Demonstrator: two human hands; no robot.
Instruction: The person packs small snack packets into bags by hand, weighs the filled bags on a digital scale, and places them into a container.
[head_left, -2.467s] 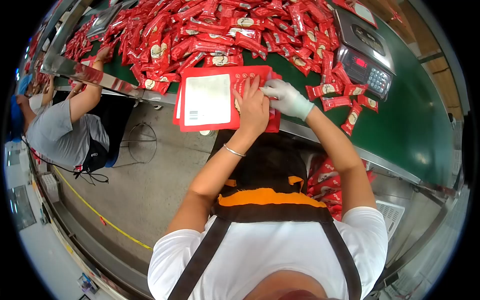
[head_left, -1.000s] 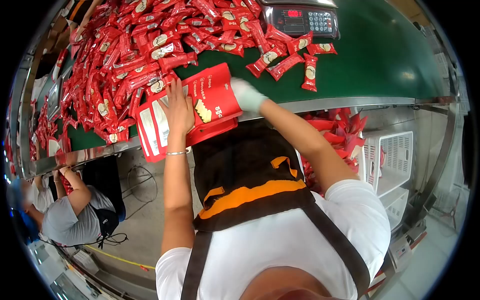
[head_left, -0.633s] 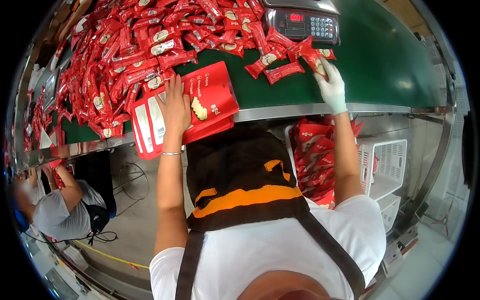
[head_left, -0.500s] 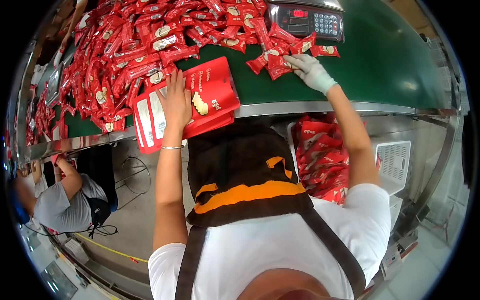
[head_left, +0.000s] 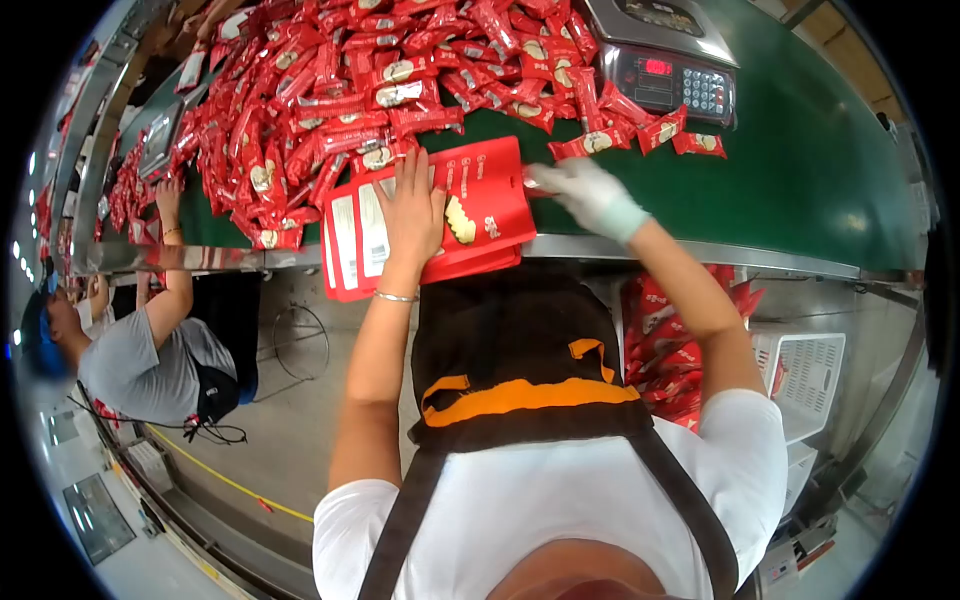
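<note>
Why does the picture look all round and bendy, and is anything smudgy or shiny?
Head view: black corners and a bowed table edge, probably from a wide, round lens; head view: the gloved right hand is smudgy at the fingers, while the left hand looks sharper; head view: the packets have little shiny glints.

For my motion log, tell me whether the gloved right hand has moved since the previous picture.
Yes: judged against the scale, the gloved right hand has moved left, to the red pouches' edge.
</note>
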